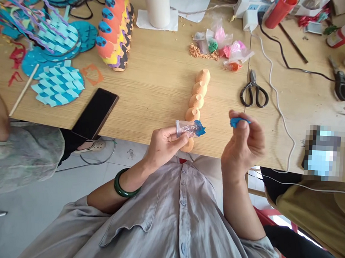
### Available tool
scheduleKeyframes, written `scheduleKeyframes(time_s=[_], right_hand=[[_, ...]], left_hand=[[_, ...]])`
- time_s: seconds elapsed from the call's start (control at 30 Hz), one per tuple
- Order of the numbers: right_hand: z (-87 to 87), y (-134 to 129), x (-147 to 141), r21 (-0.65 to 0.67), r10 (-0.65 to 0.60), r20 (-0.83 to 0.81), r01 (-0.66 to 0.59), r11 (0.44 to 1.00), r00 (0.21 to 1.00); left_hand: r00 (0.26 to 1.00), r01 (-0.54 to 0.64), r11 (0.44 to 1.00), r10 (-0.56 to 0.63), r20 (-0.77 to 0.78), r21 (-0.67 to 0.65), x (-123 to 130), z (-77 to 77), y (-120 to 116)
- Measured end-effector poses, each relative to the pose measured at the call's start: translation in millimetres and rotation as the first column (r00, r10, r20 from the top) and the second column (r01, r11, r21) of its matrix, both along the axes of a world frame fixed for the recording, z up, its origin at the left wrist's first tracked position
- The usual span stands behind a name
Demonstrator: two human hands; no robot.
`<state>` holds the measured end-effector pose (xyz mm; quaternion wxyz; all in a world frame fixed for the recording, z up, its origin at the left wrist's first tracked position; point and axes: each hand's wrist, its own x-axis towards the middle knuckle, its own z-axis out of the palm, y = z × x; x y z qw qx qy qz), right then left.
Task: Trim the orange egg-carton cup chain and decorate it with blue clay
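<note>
My left hand (167, 146) is closed around a small clear plastic bag (185, 127), with blue modelling clay (200, 128) bulging out of its right end. Between the thumb and fingers of my right hand (242, 144) is a torn piece of blue clay (238, 121), held apart from the bag. A row of rounded orange clay pieces (196, 101) runs up the table just beyond my left hand. The nearest orange piece (187, 145) sits at the table edge, partly hidden by that hand.
Black-handled scissors (254, 91) lie beyond my right hand, near a white cable (274, 88). Small bags of coloured clay (220, 41) are farther back. To the left are a phone (95, 113), an orange segmented model (115, 29) and blue scaled discs (59, 84). People sit on both sides.
</note>
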<state>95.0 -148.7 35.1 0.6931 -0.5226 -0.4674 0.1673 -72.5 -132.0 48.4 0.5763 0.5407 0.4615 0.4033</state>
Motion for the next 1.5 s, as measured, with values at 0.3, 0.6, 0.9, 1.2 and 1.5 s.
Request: scheduleKeyframes(time_s=[0.3, 0.6, 0.9, 1.2, 1.5], right_hand=[[-2.8, -2.9, -2.9, 0.002, 0.032, 0.031, -0.032, 0.999, 0.999], [-8.3, -0.6, -0.7, -0.124, 0.066, -0.214, -0.094, 0.988, 0.975], [-0.8, -1.3, -3.8, -0.195, 0.077, -0.232, -0.124, 0.973, 0.970], [-11.1, -4.6, -2.8, -0.214, 0.290, 0.096, -0.264, 0.940, 0.952], [0.1, -7.9, 7.6, -0.254, 0.330, 0.049, -0.307, 0.917, 0.943]], left_hand=[[0.997, -0.035, 0.997, 0.040, 0.069, -0.074, 0.5, 2.3, -0.2], [0.974, -0.064, 0.975, 0.107, 0.199, -0.212, 4.3, -0.2, 1.9], [0.929, 0.012, 0.928, 0.127, 0.348, -0.372, 5.3, 3.6, 6.2], [0.882, 0.236, 0.890, -0.028, 0.471, -0.391, -1.7, 0.4, 9.4], [0.920, 0.161, 0.882, 0.028, 0.390, -0.443, -1.5, 1.5, 9.1]])
